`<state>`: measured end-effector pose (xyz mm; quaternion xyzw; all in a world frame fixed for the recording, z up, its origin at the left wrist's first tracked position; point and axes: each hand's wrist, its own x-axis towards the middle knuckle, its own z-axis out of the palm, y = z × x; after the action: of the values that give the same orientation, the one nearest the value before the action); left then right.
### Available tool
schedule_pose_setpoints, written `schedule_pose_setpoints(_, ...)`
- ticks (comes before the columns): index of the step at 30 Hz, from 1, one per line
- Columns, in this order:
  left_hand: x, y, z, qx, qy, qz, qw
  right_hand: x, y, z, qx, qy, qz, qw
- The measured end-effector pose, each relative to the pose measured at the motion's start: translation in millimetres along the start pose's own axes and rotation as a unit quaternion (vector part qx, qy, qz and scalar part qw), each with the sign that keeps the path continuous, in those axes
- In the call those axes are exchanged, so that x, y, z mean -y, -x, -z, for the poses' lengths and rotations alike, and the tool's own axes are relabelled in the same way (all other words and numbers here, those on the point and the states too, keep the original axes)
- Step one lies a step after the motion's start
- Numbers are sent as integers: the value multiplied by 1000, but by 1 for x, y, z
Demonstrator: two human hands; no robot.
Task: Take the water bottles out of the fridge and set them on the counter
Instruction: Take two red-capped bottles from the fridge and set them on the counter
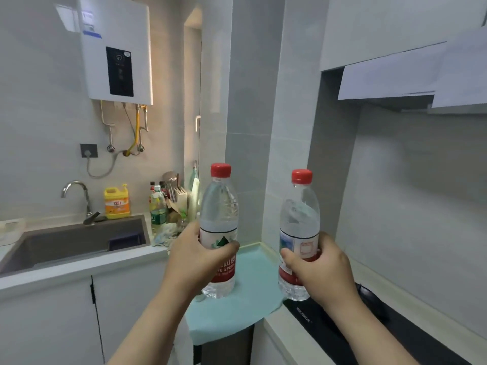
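I hold two clear water bottles with red caps and red-and-white labels, both upright. My left hand (197, 256) is wrapped around the label of the left bottle (220, 206), whose base hangs over a light turquoise mat (253, 293) on the corner surface. My right hand (319, 270) grips the right bottle (299, 219) at its label; that bottle's base is over the mat's right edge and the black cooktop (342, 330). Whether either base touches the surface is unclear. The fridge is out of view.
A dark sink (66, 243) with a chrome tap (79, 198) lies at left in the white counter (79, 267). A yellow detergent jug (116, 201), condiment bottles (158, 206) and a rag (166, 234) crowd the counter's back corner. A water heater (116, 48) hangs above; a range hood (411, 75) at right.
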<state>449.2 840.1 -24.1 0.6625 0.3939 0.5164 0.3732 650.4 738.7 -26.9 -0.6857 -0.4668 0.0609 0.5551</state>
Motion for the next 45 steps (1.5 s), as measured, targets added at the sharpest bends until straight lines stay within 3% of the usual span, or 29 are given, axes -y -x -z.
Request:
schedule_pose_setpoints(13,72,-130,-117,22,31,63,997,-97,-145,-45,27,13,-65,997)
schedule_pose_setpoints(27,180,-251,-266,-76,24,160,984,-244,-320,-111,118,-3,-96,988)
schedule_pose_setpoints(35,261,-301,-318,-100,16,221,970,-314,-371,-183,163,35,-125,978)
schedule_pose_setpoints(45,375,-320,-364,-209,34,307,928,-405,-396,-274,220,54,-177,958)
